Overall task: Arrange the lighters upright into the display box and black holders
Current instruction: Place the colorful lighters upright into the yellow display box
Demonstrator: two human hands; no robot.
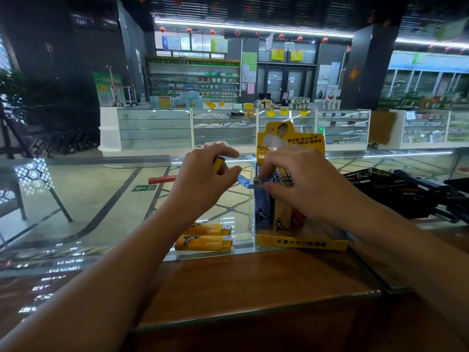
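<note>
The yellow display box [302, 243] stands on the glass counter at centre right, with lighters upright inside it. My right hand [302, 179] pinches the top of a blue lighter [264, 212] at the box's front left corner. My left hand [205, 179] grips a yellow lighter [218, 164] and a blue lighter [244, 181] that sticks out toward the box. Two yellow lighters [204, 237] lie flat on the glass left of the box. Black holders [406, 191] sit to the right.
A red lighter [162, 179] lies further back on the glass. A wooden counter surface [241, 283] lies near me below the glass edge. Shop display cabinets [228, 128] stand across the aisle.
</note>
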